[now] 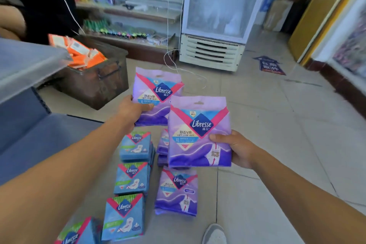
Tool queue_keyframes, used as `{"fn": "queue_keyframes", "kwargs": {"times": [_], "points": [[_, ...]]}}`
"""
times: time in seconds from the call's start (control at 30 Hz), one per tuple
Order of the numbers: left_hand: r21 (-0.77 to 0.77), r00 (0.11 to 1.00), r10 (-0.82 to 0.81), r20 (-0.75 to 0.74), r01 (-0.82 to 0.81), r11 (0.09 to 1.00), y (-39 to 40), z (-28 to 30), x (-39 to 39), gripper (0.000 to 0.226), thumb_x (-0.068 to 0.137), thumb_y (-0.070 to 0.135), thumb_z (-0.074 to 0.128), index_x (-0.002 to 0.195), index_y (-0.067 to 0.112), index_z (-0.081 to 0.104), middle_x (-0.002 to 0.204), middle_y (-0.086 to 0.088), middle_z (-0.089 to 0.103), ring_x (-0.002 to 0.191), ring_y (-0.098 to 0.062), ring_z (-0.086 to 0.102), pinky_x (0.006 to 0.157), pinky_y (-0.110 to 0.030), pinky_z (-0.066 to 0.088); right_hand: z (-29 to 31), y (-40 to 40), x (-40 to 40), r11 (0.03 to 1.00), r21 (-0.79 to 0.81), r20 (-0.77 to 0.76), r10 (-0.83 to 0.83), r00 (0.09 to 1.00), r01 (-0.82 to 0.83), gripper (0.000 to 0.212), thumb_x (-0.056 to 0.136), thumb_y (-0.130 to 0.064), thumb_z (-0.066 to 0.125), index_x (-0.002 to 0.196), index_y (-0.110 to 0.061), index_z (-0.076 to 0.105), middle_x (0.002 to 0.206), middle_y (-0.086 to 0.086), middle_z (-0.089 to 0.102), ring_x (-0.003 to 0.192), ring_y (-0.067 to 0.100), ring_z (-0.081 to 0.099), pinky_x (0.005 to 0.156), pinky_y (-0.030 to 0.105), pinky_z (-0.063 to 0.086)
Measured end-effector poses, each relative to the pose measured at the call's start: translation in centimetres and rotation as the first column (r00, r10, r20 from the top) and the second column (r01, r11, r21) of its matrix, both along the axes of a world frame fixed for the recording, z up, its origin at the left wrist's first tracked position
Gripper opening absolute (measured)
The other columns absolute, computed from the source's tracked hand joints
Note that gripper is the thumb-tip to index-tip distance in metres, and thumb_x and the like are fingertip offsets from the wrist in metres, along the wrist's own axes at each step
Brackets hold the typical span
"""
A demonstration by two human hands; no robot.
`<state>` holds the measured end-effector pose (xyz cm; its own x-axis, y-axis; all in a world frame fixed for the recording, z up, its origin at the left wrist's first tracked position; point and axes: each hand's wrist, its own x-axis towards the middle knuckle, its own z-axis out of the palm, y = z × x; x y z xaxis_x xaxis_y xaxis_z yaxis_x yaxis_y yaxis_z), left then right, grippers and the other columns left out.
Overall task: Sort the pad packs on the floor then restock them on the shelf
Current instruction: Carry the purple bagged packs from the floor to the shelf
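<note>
The left hand [132,109] grasps a flat purple plastic pad pack [158,93] by its lower left corner, and the right hand [235,147] grasps a second purple pad pack [200,130] by its lower right edge. Both are held above the beige tiled floor [277,125], upright, with the long axis vertical and the front towards the camera. Each shows "Libresse" in a blue diamond and "XL". Below, blue Libresse packs [132,176] stand in a row beside more purple packs [177,190].
</note>
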<state>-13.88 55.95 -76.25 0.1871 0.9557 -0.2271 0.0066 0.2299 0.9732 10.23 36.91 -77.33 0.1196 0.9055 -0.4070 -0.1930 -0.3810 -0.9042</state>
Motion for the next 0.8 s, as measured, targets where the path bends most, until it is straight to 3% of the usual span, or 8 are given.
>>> {"fn": "queue_keyframes", "kwargs": {"times": [0.1, 0.17, 0.23, 0.3, 0.4, 0.47, 0.67, 0.8], "points": [[0.083, 0.998, -0.033, 0.048, 0.029, 0.996, -2.6, 5.3, -3.4, 0.036, 0.077, 0.002, 0.077, 0.109, 0.01, 0.062, 0.099, -0.009, 0.074, 0.085, -0.029, 0.072, 0.081, -0.05, 0.058, 5.8, -0.1, -2.8, 0.992, 0.124, 0.011, 0.021, 1.0, -0.022, 0.07, 0.061, -0.028, 0.086, 0.122, -0.01, 0.057, 0.115, 0.012, 0.071, 0.096, 0.027, 0.071, 0.078, 0.041, 0.06], [0.138, 0.994, -0.065, 0.092, 0.052, 0.989, -4.4, 8.3, -5.6, 0.038, 0.077, -0.001, 0.075, 0.112, 0.007, 0.063, 0.104, -0.013, 0.073, 0.089, -0.033, 0.072, 0.085, -0.054, 0.056, 9.4, -0.2, -5.1, 0.979, 0.202, -0.01, 0.032, 0.999, -0.03, 0.061, 0.063, -0.022, 0.084, 0.117, -0.01, 0.059, 0.112, 0.012, 0.072, 0.09, 0.025, 0.072, 0.073, 0.038, 0.06], [0.186, 0.989, -0.087, 0.12, 0.064, 0.98, -6.2, 10.9, -7.6, 0.039, 0.078, -0.004, 0.072, 0.114, 0.004, 0.063, 0.105, -0.016, 0.073, 0.093, -0.038, 0.07, 0.085, -0.057, 0.055, 12.4, -0.1, -7.5, 0.96, 0.276, -0.022, 0.054, 0.998, -0.046, 0.069, 0.05, -0.023, 0.093, 0.111, -0.012, 0.063, 0.11, 0.014, 0.072, 0.087, 0.025, 0.073, 0.069, 0.038, 0.061], [0.255, 0.985, -0.1, 0.138, 0.062, 0.965, -8.0, 13.3, -9.3, 0.035, 0.078, -0.007, 0.07, 0.111, 0.006, 0.064, 0.105, -0.016, 0.073, 0.094, -0.038, 0.07, 0.081, -0.057, 0.056, 15.0, 0.0, -9.8, 0.934, 0.348, -0.027, 0.093, 0.995, -0.078, 0.079, 0.04, -0.024, 0.096, 0.111, -0.012, 0.064, 0.113, 0.015, 0.071, 0.088, 0.027, 0.072, 0.075, 0.042, 0.061], [0.332, 0.987, -0.058, 0.152, 0.004, 0.943, -10.4, 17.0, -12.8, 0.029, 0.082, -0.003, 0.07, 0.107, 0.008, 0.063, 0.104, -0.011, 0.074, 0.091, -0.03, 0.072, 0.072, -0.043, 0.061, 18.5, 0.1, -13.3, 0.898, 0.418, -0.022, 0.157, 0.987, -0.133, 0.089, 0.036, -0.028, 0.098, 0.116, -0.011, 0.063, 0.116, 0.016, 0.07, 0.095, 0.03, 0.07, 0.086, 0.048, 0.056], [0.377, 0.989, -0.047, 0.143, -0.011, 0.926, -11.5, 19.1, -15.6, 0.035, 0.082, 0.0, 0.072, 0.115, 0.006, 0.061, 0.107, -0.01, 0.073, 0.095, -0.03, 0.071, 0.077, -0.046, 0.06, 20.5, 0.3, -15.5, 0.871, 0.464, -0.035, 0.198, 0.98, -0.16, 0.091, 0.039, -0.025, 0.098, 0.121, -0.008, 0.062, 0.118, 0.017, 0.068, 0.1, 0.032, 0.069, 0.089, 0.05, 0.055], [0.442, 0.985, 0.086, 0.146, -0.143, 0.886, -14.7, 24.2, -25.5, 0.039, 0.081, 0.0, 0.073, 0.117, 0.008, 0.061, 0.108, -0.009, 0.073, 0.096, -0.03, 0.071, 0.085, -0.05, 0.056, 25.0, 0.9, -23.6, 0.815, 0.545, -0.093, 0.295, 0.951, -0.2, 0.046, 0.068, -0.005, 0.082, 0.11, -0.009, 0.064, 0.107, 0.015, 0.073, 0.085, 0.027, 0.073, 0.065, 0.038, 0.06], [0.453, 0.951, 0.274, 0.146, -0.31, 0.836, -16.6, 26.1, -32.0, 0.036, 0.079, 0.002, 0.075, 0.112, 0.01, 0.063, 0.101, -0.004, 0.075, 0.091, -0.025, 0.073, 0.082, -0.048, 0.058, 26.7, 2.1, -29.5, 0.769, 0.562, -0.043, 0.395, 0.918, -0.304, 0.067, 0.05, -0.024, 0.093, 0.109, -0.012, 0.063, 0.106, 0.013, 0.073, 0.088, 0.026, 0.073, 0.066, 0.039, 0.061]]}}
